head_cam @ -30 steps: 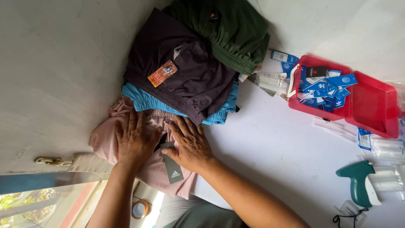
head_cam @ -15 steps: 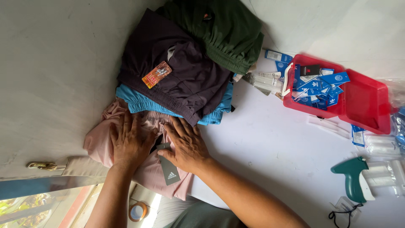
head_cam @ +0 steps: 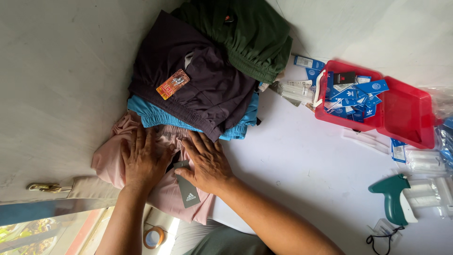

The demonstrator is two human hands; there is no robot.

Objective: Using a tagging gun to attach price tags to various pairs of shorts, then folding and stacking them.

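Observation:
My left hand [head_cam: 141,159] lies flat, fingers spread, on a pink garment [head_cam: 106,163] at the near edge of the white table [head_cam: 302,165]. Beside it, my right hand [head_cam: 206,163] also presses flat on the pink cloth. Its thumb rests at the top of a dark grey hang tag [head_cam: 188,192] lying on the garment. Just beyond my fingers, a stack of folded clothes overlaps the pink one: a light blue piece [head_cam: 151,118], a dark purple piece [head_cam: 203,85] with an orange tag [head_cam: 172,84], and a dark green piece [head_cam: 245,33] farthest away.
To the right stands an open red plastic box [head_cam: 406,115] holding several blue tags. A green tagging gun [head_cam: 391,198] and clear plastic packets [head_cam: 427,163] lie at the far right. A roll of tape [head_cam: 153,237] sits below the table edge.
The view has shifted slightly. Both hands stay pressed on the pink garment in nearly the same place.

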